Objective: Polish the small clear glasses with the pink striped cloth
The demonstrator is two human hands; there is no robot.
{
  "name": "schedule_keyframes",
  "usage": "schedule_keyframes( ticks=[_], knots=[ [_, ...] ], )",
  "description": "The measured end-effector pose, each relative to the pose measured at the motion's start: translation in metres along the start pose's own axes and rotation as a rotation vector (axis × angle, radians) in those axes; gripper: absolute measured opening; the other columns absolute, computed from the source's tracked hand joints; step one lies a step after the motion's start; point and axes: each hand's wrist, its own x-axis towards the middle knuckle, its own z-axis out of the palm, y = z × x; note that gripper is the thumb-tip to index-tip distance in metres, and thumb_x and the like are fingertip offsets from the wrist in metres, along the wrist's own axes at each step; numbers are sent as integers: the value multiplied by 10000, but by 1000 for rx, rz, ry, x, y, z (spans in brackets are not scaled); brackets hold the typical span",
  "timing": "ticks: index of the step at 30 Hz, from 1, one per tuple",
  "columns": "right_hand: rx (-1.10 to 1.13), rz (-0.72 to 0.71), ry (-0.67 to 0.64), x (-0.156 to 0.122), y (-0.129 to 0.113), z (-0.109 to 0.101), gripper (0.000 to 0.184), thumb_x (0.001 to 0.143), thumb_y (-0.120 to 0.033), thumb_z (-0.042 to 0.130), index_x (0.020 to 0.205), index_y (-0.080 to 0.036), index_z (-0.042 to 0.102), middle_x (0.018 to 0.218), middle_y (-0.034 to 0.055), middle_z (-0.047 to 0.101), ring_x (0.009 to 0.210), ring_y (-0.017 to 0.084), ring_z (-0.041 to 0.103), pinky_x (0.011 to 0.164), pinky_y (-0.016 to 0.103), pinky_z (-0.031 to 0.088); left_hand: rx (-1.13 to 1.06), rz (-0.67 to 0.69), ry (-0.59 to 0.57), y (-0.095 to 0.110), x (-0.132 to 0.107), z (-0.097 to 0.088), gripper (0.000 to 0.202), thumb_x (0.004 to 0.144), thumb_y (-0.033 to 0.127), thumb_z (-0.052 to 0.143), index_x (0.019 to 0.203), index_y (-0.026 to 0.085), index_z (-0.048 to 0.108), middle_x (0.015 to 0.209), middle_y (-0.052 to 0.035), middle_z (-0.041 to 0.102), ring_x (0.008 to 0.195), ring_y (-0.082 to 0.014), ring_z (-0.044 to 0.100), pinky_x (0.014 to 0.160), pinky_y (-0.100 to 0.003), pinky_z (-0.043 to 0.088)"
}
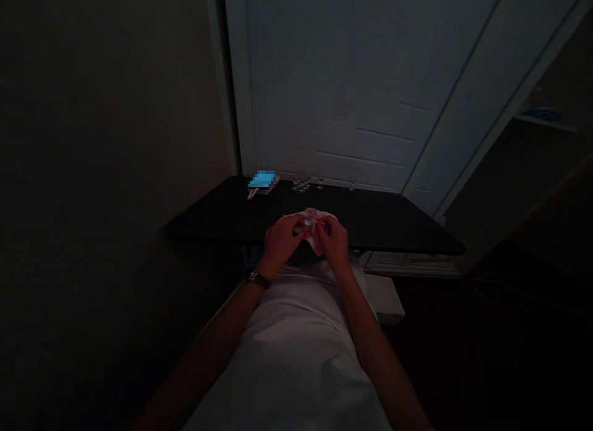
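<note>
Crumpled pale item (315, 223) sits pinched between fingertips of left hand (280, 239) and right hand (334, 241); likely light, soft, best gripped at edges.

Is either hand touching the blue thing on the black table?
No, the blue thing lies far back on the table, while the left hand and right hand hold a small pale object.
</note>
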Motion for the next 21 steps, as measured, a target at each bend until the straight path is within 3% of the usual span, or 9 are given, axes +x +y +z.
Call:
schedule_keyframes(
  ticks=[21],
  knots=[
    [8, -5, -15, 0, 1, 0, 188, 790, -247, 458, 864, -193, 622, 836, 30, 637, 744, 156, 562, 686, 261, 424, 0, 46, 17, -2, -1, 2, 292, 800, 324, 538, 1081, 250, 564, 1082, -3, 634, 992, -182, 555, 841, -279, 434]
  ],
)
